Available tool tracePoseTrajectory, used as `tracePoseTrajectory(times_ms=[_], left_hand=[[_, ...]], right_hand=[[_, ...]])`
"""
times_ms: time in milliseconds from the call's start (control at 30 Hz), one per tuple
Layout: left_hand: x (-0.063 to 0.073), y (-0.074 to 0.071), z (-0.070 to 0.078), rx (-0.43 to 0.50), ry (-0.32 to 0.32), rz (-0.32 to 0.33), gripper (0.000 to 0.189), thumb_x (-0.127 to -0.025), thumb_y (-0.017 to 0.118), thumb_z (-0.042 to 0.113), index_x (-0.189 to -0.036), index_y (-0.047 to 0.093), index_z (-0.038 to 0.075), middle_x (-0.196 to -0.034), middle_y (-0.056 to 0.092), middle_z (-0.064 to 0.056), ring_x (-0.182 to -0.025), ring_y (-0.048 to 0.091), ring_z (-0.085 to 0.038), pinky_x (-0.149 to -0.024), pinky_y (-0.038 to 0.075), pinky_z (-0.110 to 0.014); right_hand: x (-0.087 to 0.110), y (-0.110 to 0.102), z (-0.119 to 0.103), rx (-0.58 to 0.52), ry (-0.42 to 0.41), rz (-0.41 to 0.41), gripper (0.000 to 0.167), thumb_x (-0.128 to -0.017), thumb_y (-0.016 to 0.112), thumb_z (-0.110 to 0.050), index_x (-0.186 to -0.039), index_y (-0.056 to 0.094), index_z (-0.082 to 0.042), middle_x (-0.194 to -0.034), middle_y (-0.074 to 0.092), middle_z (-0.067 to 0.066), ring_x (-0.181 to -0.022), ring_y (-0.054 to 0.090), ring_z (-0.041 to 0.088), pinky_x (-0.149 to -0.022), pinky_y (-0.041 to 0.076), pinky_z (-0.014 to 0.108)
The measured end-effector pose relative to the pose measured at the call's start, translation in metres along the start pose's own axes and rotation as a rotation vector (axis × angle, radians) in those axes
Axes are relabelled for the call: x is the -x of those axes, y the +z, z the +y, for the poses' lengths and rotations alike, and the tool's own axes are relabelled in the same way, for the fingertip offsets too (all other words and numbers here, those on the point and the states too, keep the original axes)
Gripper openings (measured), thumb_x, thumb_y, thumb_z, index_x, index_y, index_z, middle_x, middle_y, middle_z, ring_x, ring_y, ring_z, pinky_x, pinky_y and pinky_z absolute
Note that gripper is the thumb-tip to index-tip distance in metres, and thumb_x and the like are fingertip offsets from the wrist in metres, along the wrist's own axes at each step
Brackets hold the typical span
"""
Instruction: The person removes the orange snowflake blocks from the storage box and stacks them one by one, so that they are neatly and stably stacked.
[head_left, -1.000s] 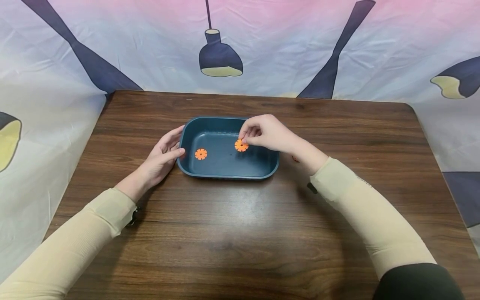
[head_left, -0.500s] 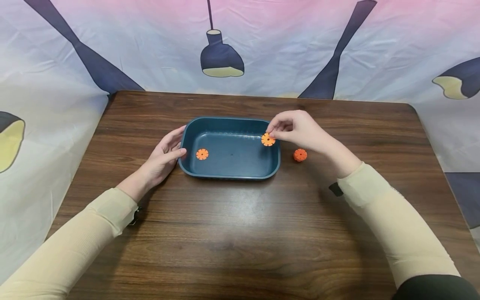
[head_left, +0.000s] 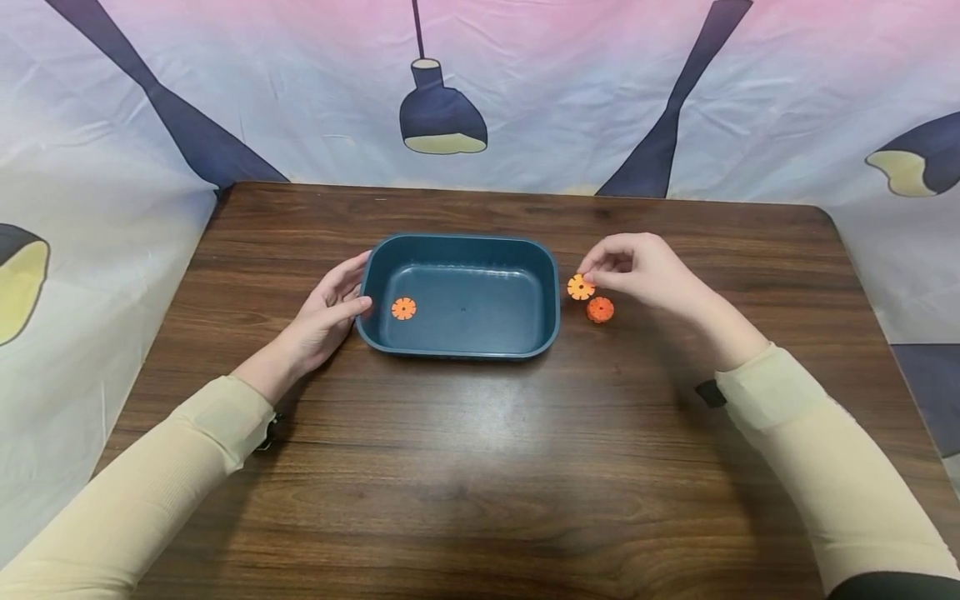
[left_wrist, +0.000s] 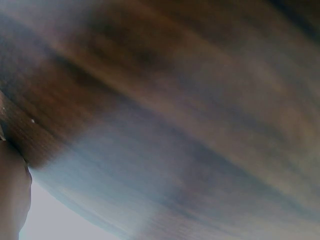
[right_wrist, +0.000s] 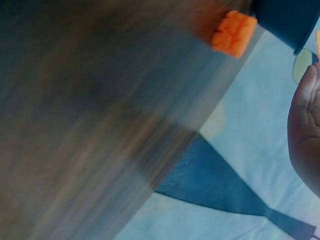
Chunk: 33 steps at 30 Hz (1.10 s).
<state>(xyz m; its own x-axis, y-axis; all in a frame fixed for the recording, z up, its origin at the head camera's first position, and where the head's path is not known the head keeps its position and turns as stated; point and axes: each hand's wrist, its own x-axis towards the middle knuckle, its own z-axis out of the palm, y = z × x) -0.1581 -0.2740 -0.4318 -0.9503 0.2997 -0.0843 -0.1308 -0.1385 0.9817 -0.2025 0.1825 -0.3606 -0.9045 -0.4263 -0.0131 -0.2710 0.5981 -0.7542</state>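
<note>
A dark teal rectangular tray stands on the table. My left hand holds its left side, thumb at the rim and the other fingers along the outer wall. One orange notched disc lies inside, toward the left. Between thumb and fingertips my right hand pinches a lighter orange notched disc, just right of the tray. Close below that disc is a short stack of orange notched discs on the table; the right wrist view shows the stack from the side.
The brown wood-grain table reaches back to a hanging cloth printed with lamps. In the left wrist view there is mostly blurred table surface, with part of the hand at the left edge.
My right hand has moved right with the pinched disc, from above the tray's inside to beyond its right rim. The stack it partly hid is now in sight. The left hand stays put.
</note>
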Motion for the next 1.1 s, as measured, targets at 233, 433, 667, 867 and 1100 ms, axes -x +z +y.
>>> tracePoseTrajectory(times_ms=[233,433,667,867,1100], left_hand=[[0.000,-0.001,0.001,-0.012,-0.003,0.000,0.059,-0.108,0.053,-0.001,-0.161,0.041,0.019,-0.148,0.053,0.011,-0.133,0.052,-0.003,-0.098,0.050,-0.015],[0.000,0.000,0.001,-0.008,-0.004,-0.005,0.059,-0.108,0.053,0.000,-0.162,0.040,0.019,-0.148,0.053,0.013,-0.133,0.052,-0.002,-0.099,0.050,-0.015],[0.000,0.000,0.001,-0.014,-0.011,0.000,0.059,-0.108,0.053,0.000,-0.162,0.040,0.019,-0.148,0.053,0.012,-0.133,0.052,-0.003,-0.099,0.050,-0.015],[-0.001,-0.001,0.000,-0.006,0.002,-0.007,0.058,-0.108,0.053,0.000,-0.162,0.041,0.019,-0.149,0.053,0.012,-0.133,0.052,-0.004,-0.098,0.050,-0.016],[0.000,-0.001,0.001,-0.014,-0.003,-0.004,0.059,-0.108,0.053,0.000,-0.162,0.040,0.019,-0.149,0.053,0.011,-0.133,0.053,-0.003,-0.099,0.050,-0.016]], right_hand=[[0.007,-0.002,0.019,0.038,0.013,-0.007,0.007,-0.097,0.076,-0.006,-0.103,0.081,-0.007,-0.095,0.076,0.008,-0.082,0.064,0.007,-0.076,0.051,0.016],[0.008,-0.002,0.031,0.048,0.040,-0.014,0.007,-0.098,0.076,-0.007,-0.103,0.081,-0.007,-0.097,0.077,0.009,-0.081,0.064,0.006,-0.077,0.051,0.015],[0.010,-0.001,0.040,0.020,0.061,-0.055,0.011,-0.097,0.077,-0.008,-0.106,0.080,-0.003,-0.098,0.077,0.013,-0.076,0.061,0.004,-0.071,0.051,0.016],[0.009,-0.001,0.048,0.013,0.073,-0.080,0.012,-0.098,0.077,-0.010,-0.108,0.080,-0.003,-0.098,0.078,0.011,-0.075,0.061,0.002,-0.070,0.051,0.016],[0.009,0.000,0.050,-0.001,0.076,-0.089,0.012,-0.098,0.077,-0.009,-0.107,0.080,-0.002,-0.097,0.078,0.011,-0.075,0.062,0.000,-0.070,0.052,0.016]])
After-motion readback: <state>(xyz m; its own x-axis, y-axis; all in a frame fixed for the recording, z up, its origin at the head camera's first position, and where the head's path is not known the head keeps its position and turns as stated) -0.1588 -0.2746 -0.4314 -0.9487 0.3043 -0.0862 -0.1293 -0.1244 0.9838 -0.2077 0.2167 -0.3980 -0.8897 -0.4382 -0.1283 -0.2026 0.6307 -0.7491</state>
